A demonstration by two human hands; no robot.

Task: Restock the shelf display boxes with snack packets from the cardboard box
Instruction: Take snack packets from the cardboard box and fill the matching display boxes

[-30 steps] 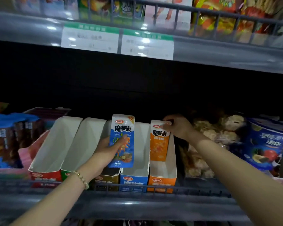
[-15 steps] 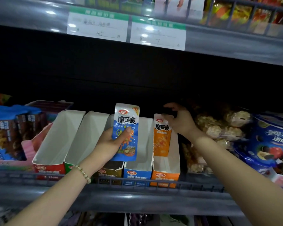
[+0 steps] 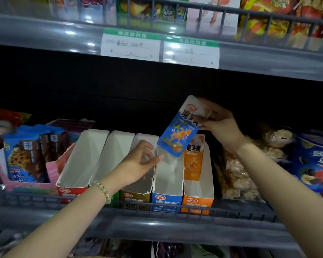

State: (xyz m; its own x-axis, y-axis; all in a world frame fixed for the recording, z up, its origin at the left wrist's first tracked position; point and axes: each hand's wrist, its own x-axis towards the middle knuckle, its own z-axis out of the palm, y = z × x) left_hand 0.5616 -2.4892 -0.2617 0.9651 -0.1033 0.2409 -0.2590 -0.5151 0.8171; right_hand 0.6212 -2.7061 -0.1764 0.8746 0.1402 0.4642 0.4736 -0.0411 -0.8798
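Note:
My right hand (image 3: 217, 125) pinches the top of a blue snack packet (image 3: 177, 135), which hangs tilted above the blue display box (image 3: 167, 198). My left hand (image 3: 139, 162) hovers just below the packet's lower corner with loosely bent fingers, holding nothing. An orange packet (image 3: 193, 159) stands upright in the orange display box (image 3: 198, 200) to the right. Left of the blue box stand a brown-gold display box (image 3: 134, 198), a green one mostly hidden by my left wrist, and a red display box (image 3: 72, 190), their white insides showing. The cardboard box is out of view.
A wire rail (image 3: 175, 209) runs along the shelf's front edge. Chocolate cookie packs in a pink tray (image 3: 26, 157) sit at the left, clear bags of puffed snacks (image 3: 250, 164) and blue bags (image 3: 315, 161) at the right. The upper shelf with price tags (image 3: 159, 48) overhangs closely.
The blue packet passed from my left hand to my right hand and now hangs tilted over the blue box. My right hand left the orange packet, which stays in its box.

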